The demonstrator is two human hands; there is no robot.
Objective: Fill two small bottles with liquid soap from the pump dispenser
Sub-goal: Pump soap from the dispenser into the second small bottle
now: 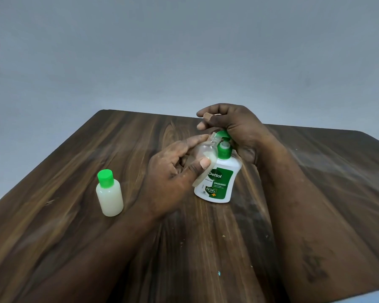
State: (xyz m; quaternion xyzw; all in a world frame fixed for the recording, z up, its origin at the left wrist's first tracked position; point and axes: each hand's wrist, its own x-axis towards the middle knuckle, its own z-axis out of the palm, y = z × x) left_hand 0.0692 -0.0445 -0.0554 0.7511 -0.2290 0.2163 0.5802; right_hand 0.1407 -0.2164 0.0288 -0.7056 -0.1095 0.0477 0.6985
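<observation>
A white pump dispenser [220, 182] with a green label and green pump head stands on the wooden table [74, 171]. My right hand [234, 130] rests over its pump head, palm pressing on top. My left hand [173, 180] holds a small clear bottle [204, 156], uncapped and tilted, its mouth against the pump's nozzle; pale soap sits in its lower part. A second small bottle [109, 194], full of pale soap and closed with a green cap, stands upright to the left.
The dark wooden table ends at a far edge [162, 113] close behind the hands, against a plain grey wall. A few small crumbs lie on the near part of the tabletop [219, 273].
</observation>
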